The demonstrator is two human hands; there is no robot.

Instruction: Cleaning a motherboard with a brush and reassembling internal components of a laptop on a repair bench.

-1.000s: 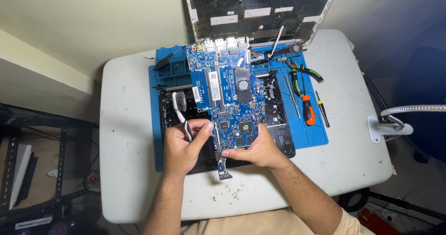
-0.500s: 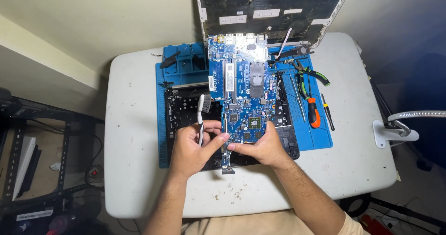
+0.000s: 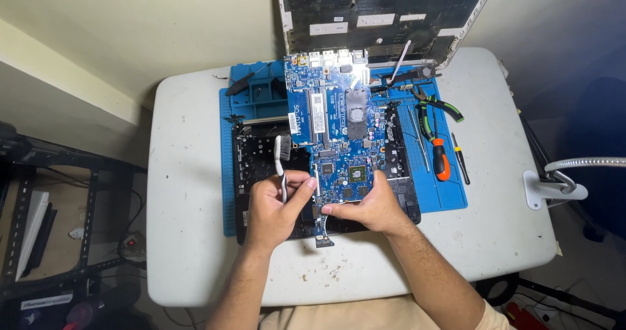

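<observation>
A blue laptop motherboard (image 3: 336, 124) lies lengthwise over a black laptop base (image 3: 257, 157) on a blue work mat (image 3: 450, 193). My right hand (image 3: 365, 207) grips the board's near end. My left hand (image 3: 274, 207) holds a white toothbrush (image 3: 280, 157) upright, bristles at the top, its fingertips touching the board's left edge.
An opened laptop lid (image 3: 385, 14) leans against the wall at the back. Green-handled pliers (image 3: 437, 108), an orange-handled screwdriver (image 3: 440, 157) and a small screwdriver (image 3: 461, 157) lie on the mat's right side. A gooseneck lamp clamp (image 3: 554, 186) sits on the white table (image 3: 189, 239). A dark shelf rack (image 3: 52, 225) stands to the left.
The view has shifted, so the table sits further right in frame. My hands keep their hold on the board and the toothbrush, with the brush now more upright.
</observation>
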